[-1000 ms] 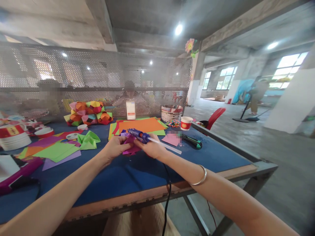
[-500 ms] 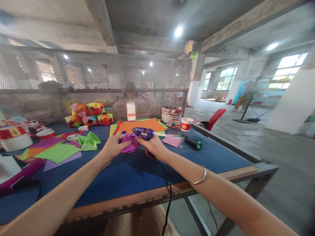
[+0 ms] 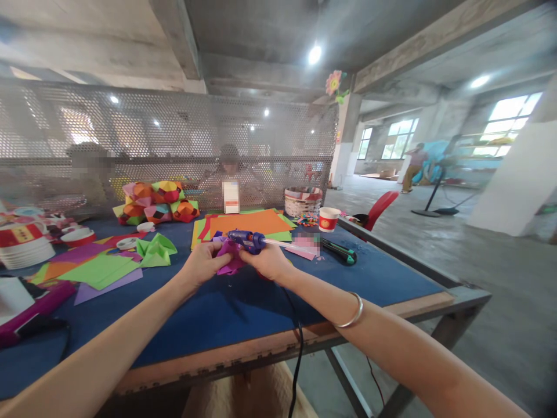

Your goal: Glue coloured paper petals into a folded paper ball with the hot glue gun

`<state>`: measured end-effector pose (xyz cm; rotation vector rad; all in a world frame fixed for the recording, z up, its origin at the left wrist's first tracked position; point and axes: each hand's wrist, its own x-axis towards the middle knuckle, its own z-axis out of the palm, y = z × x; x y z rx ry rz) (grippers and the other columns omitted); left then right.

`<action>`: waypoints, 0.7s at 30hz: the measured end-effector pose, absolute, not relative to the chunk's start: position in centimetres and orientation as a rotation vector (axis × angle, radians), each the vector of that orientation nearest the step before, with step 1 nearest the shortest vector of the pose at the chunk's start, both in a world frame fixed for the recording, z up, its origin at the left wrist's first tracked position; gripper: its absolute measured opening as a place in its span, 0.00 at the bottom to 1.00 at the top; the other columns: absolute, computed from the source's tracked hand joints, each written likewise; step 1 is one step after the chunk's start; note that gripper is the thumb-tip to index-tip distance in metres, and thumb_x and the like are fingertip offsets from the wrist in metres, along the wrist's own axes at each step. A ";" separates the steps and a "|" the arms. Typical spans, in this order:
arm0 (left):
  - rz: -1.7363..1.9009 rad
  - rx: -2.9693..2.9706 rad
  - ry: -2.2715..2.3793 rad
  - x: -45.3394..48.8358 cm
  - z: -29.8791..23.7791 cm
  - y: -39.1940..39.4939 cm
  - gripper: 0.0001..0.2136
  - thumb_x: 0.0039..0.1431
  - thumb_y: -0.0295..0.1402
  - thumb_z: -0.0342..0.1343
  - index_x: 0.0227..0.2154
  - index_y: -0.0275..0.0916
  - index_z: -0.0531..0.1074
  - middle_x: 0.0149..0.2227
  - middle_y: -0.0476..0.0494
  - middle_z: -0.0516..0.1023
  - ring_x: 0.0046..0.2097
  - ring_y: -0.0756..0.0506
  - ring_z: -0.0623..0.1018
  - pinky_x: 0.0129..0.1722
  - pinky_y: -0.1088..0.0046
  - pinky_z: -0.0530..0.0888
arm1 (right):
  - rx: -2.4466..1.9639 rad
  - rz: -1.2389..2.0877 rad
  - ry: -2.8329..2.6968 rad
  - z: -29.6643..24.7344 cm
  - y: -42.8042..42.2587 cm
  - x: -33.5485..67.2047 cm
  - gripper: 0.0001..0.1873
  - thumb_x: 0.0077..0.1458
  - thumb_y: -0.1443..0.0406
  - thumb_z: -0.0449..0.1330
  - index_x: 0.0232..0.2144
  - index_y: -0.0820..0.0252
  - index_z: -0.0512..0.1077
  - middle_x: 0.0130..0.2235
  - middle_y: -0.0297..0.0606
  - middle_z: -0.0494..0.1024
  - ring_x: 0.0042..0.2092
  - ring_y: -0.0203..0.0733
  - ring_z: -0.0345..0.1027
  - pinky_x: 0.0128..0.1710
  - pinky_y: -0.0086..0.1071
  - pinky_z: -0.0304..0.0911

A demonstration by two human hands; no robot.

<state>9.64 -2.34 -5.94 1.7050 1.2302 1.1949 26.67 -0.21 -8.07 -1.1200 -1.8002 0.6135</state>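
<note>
My left hand is closed around a folded purple paper piece, held just above the blue table. My right hand grips a blue glue gun with its nozzle pointing left onto the purple paper. A clear glue stick juts out of the gun's back toward the right. The gun's black cord drops over the table's front edge. A silver bangle sits on my right forearm.
Coloured paper sheets lie beyond my hands, and more paper lies at left with a green folded piece. A paper cup, a woven basket, a black-and-green tool and stacked bowls stand around. Behind a perforated screen sit other people.
The glue gun dipped slightly and its nozzle moved back onto the purple paper. A person in the far right background walked left.
</note>
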 end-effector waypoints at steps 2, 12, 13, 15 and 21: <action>1.156 1.652 1.222 9.7 -5.8 -2.4 0.08 0.39 0.36 0.65 0.23 0.37 0.81 0.20 0.49 0.79 0.23 0.48 0.74 0.24 0.75 0.67 | -1.095 0.622 -1.785 -8.0 -0.3 26.7 0.06 0.56 0.66 0.65 0.37 0.58 0.82 0.38 0.38 0.86 0.44 0.48 0.80 0.51 0.41 0.72; 1.114 1.635 1.222 10.1 -5.8 -2.8 0.06 0.38 0.34 0.62 0.15 0.37 0.74 0.15 0.54 0.71 0.20 0.53 0.66 0.22 0.78 0.60 | -1.029 0.669 -1.805 -7.7 -0.7 26.7 0.07 0.57 0.67 0.64 0.38 0.59 0.82 0.41 0.39 0.86 0.47 0.49 0.80 0.53 0.42 0.71; 1.111 1.632 1.224 10.1 -5.8 -2.8 0.07 0.37 0.34 0.63 0.15 0.37 0.74 0.15 0.54 0.71 0.20 0.53 0.66 0.22 0.78 0.60 | -1.024 0.666 -1.804 -7.7 -0.7 26.7 0.08 0.57 0.66 0.64 0.38 0.59 0.82 0.41 0.38 0.86 0.47 0.49 0.79 0.53 0.42 0.71; 1.101 1.618 1.223 10.1 -5.8 -2.8 0.07 0.37 0.35 0.63 0.15 0.37 0.74 0.16 0.54 0.71 0.20 0.52 0.67 0.23 0.77 0.60 | -1.026 0.652 -1.804 -7.8 -0.7 26.6 0.09 0.57 0.66 0.64 0.40 0.60 0.82 0.42 0.40 0.86 0.48 0.50 0.79 0.53 0.43 0.71; 1.098 1.569 1.189 10.0 -6.1 -2.5 0.08 0.37 0.36 0.65 0.21 0.37 0.78 0.21 0.49 0.78 0.24 0.48 0.74 0.26 0.74 0.67 | -0.926 0.689 -1.778 -8.2 -0.3 26.6 0.11 0.58 0.65 0.64 0.44 0.59 0.82 0.46 0.41 0.85 0.51 0.50 0.78 0.57 0.44 0.70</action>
